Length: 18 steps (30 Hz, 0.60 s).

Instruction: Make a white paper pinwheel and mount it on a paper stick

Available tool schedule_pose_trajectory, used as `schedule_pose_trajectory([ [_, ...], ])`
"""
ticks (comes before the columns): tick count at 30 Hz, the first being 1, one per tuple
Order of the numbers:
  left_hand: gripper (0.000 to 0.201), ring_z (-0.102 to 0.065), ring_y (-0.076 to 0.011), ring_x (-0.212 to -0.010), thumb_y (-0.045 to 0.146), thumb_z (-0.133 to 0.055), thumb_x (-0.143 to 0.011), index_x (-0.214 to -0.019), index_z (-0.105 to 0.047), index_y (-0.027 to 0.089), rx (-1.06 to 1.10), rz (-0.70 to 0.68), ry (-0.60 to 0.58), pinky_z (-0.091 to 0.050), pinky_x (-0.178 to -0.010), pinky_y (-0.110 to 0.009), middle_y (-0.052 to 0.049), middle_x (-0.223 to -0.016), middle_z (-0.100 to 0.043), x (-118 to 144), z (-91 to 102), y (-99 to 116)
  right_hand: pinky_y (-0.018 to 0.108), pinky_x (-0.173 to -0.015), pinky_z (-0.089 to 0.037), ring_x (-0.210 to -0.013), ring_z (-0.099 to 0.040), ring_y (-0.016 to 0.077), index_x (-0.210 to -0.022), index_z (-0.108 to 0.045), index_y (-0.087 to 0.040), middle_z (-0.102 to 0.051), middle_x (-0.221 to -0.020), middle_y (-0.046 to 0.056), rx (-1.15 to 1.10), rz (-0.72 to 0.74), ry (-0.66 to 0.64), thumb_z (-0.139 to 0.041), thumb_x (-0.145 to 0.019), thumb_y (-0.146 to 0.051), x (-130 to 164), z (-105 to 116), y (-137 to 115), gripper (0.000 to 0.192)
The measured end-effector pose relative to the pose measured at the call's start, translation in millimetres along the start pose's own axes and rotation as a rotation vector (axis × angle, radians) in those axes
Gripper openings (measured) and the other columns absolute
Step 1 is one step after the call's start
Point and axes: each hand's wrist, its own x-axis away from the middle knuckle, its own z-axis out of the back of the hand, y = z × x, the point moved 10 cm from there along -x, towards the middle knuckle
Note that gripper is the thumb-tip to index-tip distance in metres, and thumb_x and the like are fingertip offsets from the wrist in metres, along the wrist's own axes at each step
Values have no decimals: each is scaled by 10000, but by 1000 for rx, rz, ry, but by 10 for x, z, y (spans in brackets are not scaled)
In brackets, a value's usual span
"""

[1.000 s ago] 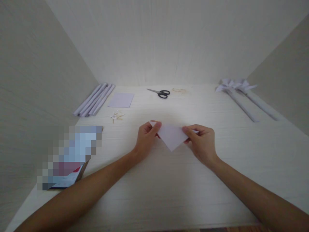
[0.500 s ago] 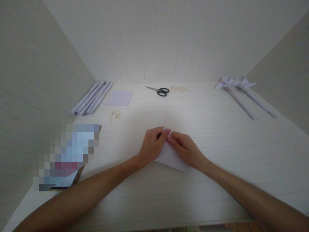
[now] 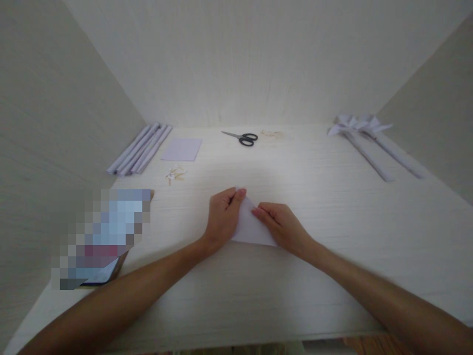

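A small white paper (image 3: 248,229), folded into a triangle, lies flat on the pale wooden table (image 3: 332,276) in front of me. My left hand (image 3: 222,216) pinches its top corner and covers its left edge. My right hand (image 3: 282,226) presses its fingertips down on the right side of the fold. Both hands touch the paper and nearly meet at its top.
Black-handled scissors (image 3: 242,137) lie at the back centre. Several rolled paper tubes (image 3: 139,149) and a flat paper square (image 3: 182,149) lie back left, with small wooden sticks (image 3: 175,173) nearby. Two paper pinwheels (image 3: 364,135) lie back right. A pixelated object (image 3: 101,236) sits left. Walls enclose three sides.
The paper was held up as a wider, downward-pointing triangle with hands apart. The hands came together, folded it smaller, and now press it flat on the table.
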Motion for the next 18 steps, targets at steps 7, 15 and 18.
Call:
schedule_pose_trajectory([
  [7, 360, -221, -67, -446, 346, -432, -766, -487, -280, 177, 24, 65, 121, -179, -409, -221, 50, -477, -236, -61, 173, -105, 203, -393, -200, -402, -292, 66, -493, -318, -187, -337, -425, -53, -88, -3, -30, -393, -809, -321, -1, 25, 2, 351],
  [15, 358, -233, -67, -449, 381, -457, -745, -502, -284, 183, 151, 134, 309, -187, -399, -211, 50, -489, -238, -125, 422, -304, 170, -289, -151, -271, -260, 40, -520, -387, -187, -312, -346, -90, -330, -141, -212, -417, -790, -368, 72, 14, 210, 327],
  [18, 351, -246, -66, -441, 386, -444, -750, -509, -285, 186, 226, 160, 380, -194, -393, -203, 54, -483, -239, -127, 506, -370, 173, -297, -134, -260, -219, 29, -505, -395, -177, -322, -318, -92, -512, -113, -209, -439, -772, -443, 30, 107, 291, 380],
])
